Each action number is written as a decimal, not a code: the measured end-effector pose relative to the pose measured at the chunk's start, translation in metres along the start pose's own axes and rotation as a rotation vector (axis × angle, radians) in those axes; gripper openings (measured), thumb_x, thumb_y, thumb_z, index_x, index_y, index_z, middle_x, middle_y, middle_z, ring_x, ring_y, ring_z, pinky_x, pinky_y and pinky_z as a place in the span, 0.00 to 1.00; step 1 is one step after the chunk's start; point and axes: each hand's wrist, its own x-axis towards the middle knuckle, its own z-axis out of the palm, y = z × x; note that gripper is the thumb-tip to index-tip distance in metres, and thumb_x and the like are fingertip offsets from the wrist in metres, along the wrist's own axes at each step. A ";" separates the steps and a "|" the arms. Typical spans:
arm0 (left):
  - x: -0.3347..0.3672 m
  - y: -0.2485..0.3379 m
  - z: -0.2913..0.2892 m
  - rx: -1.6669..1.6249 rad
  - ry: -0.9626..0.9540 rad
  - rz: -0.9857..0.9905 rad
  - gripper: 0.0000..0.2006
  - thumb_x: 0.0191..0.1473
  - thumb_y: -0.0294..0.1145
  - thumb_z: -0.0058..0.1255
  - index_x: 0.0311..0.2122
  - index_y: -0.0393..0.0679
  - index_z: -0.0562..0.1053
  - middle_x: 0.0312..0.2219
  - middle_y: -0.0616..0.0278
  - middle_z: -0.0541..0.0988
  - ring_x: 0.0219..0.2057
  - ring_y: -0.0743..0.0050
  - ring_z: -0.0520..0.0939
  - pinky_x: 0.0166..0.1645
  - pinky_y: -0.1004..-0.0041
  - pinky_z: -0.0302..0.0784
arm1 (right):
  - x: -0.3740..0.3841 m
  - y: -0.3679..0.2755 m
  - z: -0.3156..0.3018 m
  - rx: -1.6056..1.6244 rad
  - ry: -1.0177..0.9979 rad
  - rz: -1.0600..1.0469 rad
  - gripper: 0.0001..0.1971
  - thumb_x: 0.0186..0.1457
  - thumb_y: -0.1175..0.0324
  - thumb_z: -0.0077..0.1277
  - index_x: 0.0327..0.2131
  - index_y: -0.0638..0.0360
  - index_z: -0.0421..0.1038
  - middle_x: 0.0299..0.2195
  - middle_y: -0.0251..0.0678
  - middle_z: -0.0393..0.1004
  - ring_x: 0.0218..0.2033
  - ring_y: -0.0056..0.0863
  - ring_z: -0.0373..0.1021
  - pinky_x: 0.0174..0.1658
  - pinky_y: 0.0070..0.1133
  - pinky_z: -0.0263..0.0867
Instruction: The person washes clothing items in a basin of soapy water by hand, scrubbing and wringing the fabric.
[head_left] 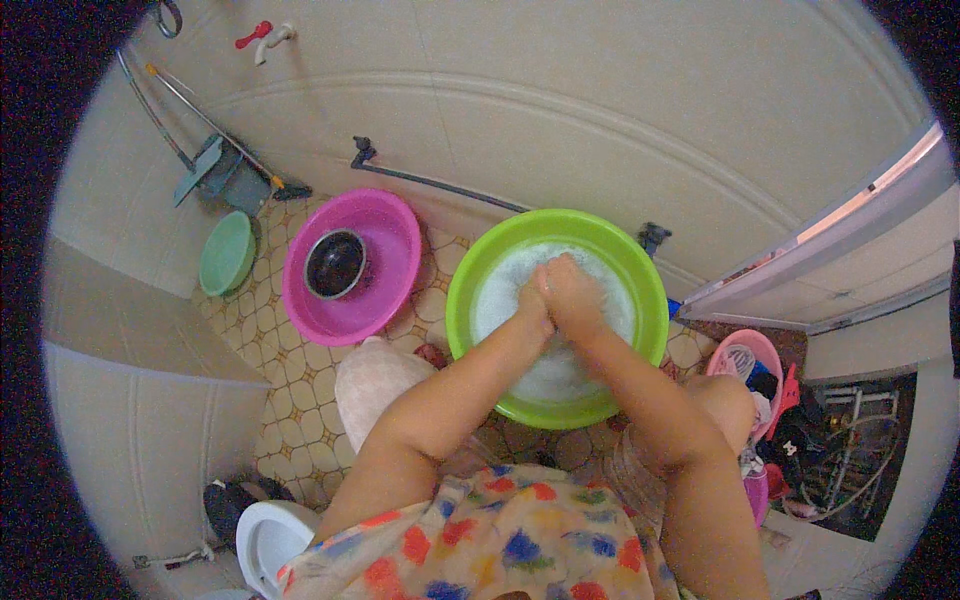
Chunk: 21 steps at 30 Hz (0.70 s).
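Observation:
A large lime-green basin stands on the floor in front of me, holding cloudy, sudsy water. Over the middle of it my two hands meet, close to the surface. My left hand has its fingers closed and pressed against the other hand. Slightly higher and to the right, my right hand is curled closed, its outer edge smeared by motion. Whatever they may hold between them is hidden.
Left of the green basin is a pink basin with a dark-filled metal bowl inside. A mint-green basin, dustpan and white toilet are farther left. A pink laundry basket stands at right. A dark pipe follows the wall.

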 end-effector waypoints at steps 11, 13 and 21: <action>-0.010 -0.003 0.004 -0.024 0.021 -0.005 0.17 0.51 0.41 0.31 0.42 0.43 0.64 0.38 0.57 0.69 0.39 0.60 0.70 0.44 0.62 0.65 | -0.001 -0.008 -0.009 0.002 0.086 -0.021 0.09 0.46 0.68 0.38 0.27 0.61 0.67 0.24 0.44 0.69 0.26 0.40 0.69 0.28 0.34 0.65; -0.010 -0.005 0.006 -0.026 0.021 -0.007 0.17 0.52 0.41 0.31 0.42 0.43 0.64 0.38 0.57 0.69 0.39 0.61 0.70 0.44 0.62 0.65 | -0.001 -0.004 -0.006 -0.047 0.103 -0.035 0.10 0.46 0.67 0.39 0.27 0.61 0.68 0.23 0.45 0.68 0.26 0.39 0.68 0.26 0.33 0.66; -0.003 -0.005 -0.014 -0.093 -0.004 0.042 0.17 0.52 0.42 0.30 0.42 0.44 0.64 0.39 0.58 0.69 0.39 0.61 0.70 0.45 0.63 0.64 | -0.003 -0.017 -0.007 -0.179 0.146 -0.143 0.09 0.44 0.64 0.42 0.24 0.58 0.67 0.22 0.44 0.68 0.25 0.42 0.66 0.28 0.32 0.62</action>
